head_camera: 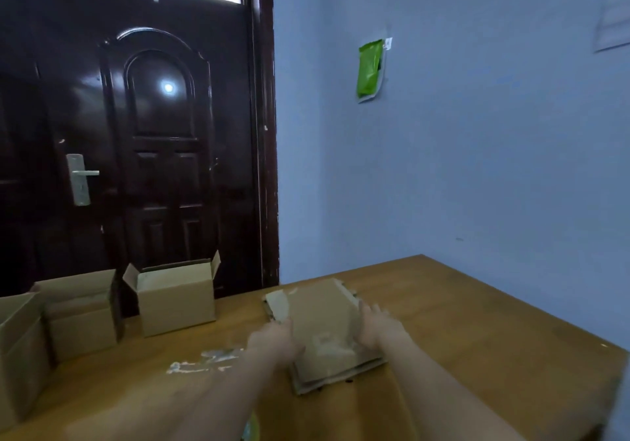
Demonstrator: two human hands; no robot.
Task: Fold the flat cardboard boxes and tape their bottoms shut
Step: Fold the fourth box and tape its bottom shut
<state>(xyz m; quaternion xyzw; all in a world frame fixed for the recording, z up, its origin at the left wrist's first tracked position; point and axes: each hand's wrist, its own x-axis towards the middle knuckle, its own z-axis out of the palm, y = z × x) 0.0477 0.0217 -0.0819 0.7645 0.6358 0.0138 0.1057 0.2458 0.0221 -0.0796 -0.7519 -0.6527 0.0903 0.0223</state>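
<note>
Both bare hands, left hand point(272, 338) and right hand point(376, 328), grasp the sides of a flat brown cardboard stack point(324, 324) on the wooden bench point(477, 338); folded open brown cardboard boxes point(174, 297) stand left.

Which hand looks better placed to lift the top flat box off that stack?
Probably the left hand: its fingers sit at the raised edge of the top flat box. The right hand rests on the stack's far side.

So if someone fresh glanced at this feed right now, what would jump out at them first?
Probably both hands, the left hand and right hand, gripping opposite edges of the top sheet of the flat cardboard stack at the middle of the wooden table. Next, the folded boxes standing open-topped at the table's left, before the dark door.
</note>
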